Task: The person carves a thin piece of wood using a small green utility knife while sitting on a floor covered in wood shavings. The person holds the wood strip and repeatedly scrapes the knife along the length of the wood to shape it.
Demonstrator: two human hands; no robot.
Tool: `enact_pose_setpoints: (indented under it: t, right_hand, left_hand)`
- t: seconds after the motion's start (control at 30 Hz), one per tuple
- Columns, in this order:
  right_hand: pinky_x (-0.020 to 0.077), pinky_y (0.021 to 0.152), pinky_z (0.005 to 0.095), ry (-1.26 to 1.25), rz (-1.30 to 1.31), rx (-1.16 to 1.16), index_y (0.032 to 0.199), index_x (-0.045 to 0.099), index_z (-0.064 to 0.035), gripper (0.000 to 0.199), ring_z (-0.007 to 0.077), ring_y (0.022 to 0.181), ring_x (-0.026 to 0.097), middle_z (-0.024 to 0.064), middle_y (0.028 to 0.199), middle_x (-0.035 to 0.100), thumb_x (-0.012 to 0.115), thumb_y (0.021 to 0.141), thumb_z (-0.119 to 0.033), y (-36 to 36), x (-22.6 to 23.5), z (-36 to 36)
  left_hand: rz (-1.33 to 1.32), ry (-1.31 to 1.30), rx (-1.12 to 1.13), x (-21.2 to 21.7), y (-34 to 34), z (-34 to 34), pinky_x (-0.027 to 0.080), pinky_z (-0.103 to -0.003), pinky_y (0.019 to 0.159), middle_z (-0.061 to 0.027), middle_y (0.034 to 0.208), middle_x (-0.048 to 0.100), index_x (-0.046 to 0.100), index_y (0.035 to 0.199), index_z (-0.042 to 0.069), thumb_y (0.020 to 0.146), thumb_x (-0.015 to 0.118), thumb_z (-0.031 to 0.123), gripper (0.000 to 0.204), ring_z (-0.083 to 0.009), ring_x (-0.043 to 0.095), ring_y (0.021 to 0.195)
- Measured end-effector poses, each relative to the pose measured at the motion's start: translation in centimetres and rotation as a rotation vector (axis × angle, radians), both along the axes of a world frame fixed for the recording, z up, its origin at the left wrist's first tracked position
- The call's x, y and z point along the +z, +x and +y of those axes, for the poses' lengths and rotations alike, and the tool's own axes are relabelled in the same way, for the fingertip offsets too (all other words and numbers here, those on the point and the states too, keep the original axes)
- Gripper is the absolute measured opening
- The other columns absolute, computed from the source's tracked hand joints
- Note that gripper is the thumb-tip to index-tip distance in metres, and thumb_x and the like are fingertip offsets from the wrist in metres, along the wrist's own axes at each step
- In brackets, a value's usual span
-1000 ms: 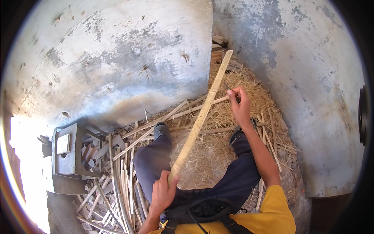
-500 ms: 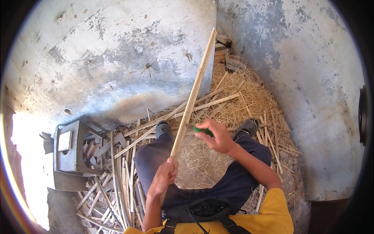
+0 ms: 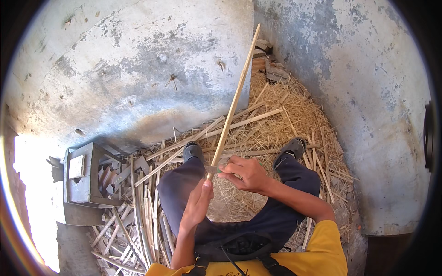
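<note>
The strip is long, slim and pale yellow, slanting away with its far end to the right. The knife sets its grey blade crosswise over the strip's near part, green handle mostly hidden.

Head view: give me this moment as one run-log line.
left hand: grips pale strip | right hand: holds green-handled knife, blade across strip | nearby: straw-like shavings

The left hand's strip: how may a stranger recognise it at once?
Find the big left wall. Before its right edge, a long pale strip slants down to the left hand. Unlike the strips lying below, it is held up, a knife across it.
</note>
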State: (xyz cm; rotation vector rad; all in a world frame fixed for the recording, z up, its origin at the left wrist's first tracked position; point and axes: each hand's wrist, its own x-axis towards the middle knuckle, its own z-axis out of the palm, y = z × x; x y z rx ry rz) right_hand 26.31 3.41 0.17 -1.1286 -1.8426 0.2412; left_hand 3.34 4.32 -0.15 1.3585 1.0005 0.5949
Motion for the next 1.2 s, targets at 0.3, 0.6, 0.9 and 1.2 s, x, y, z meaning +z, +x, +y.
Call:
enact_pose_setpoints:
  t: [0.3, 0.6, 0.9, 1.2]
  right_hand:
    - [0.0467, 0.046, 0.0377, 0.028, -0.070, -0.016, 0.106, 0.076, -0.0141, 0.017, 0.0225, 0.059, 0.065, 0.0025, 0.081, 0.064, 0.079, 0.097, -0.028, 0.1, -0.2, -0.1]
    - [0.0424, 0.044, 0.0373, 0.068, -0.140, -0.092, 0.103, 0.078, -0.0139, 0.018, 0.0209, 0.053, 0.059, 0.0016, 0.077, 0.061, 0.085, 0.090, -0.026, 0.1, -0.4, 0.0]
    - [0.0391, 0.043, 0.0365, 0.125, -0.201, -0.140, 0.104, 0.079, -0.0165, 0.019, 0.0183, 0.051, 0.056, 0.0002, 0.075, 0.054, 0.085, 0.090, -0.028, -0.1, -0.8, 0.2]
    - [0.0393, 0.041, 0.0366, 0.146, -0.221, -0.135, 0.107, 0.078, -0.0201, 0.019, 0.0183, 0.051, 0.058, 0.0007, 0.076, 0.053, 0.083, 0.092, -0.030, -0.2, -1.5, 0.4]
  left_hand:
    - [0.088, 0.196, 0.011, -0.2, 0.2, -0.1, 0.042, -0.042, 0.067, -0.0112, 0.072, 0.052, 0.054, 0.094, 0.001, 0.119, 0.038, 0.035, 0.045, -0.0253, 0.049, 0.067]
    - [0.159, 0.344, 0.024, 0.4, 0.7, -0.4, 0.042, -0.047, 0.063, -0.0162, 0.069, 0.054, 0.054, 0.095, 0.000, 0.119, 0.038, 0.031, 0.042, -0.0352, 0.053, 0.062]
    - [0.185, 0.378, 0.017, 0.7, 0.4, -0.6, 0.040, -0.051, 0.061, -0.0184, 0.068, 0.053, 0.052, 0.095, 0.000, 0.118, 0.040, 0.026, 0.036, -0.0413, 0.053, 0.062]
    - [0.206, 0.355, 0.019, 0.6, -0.1, -0.9, 0.040, -0.052, 0.060, -0.0196, 0.068, 0.052, 0.051, 0.095, 0.000, 0.118, 0.041, 0.025, 0.035, -0.0438, 0.053, 0.063]
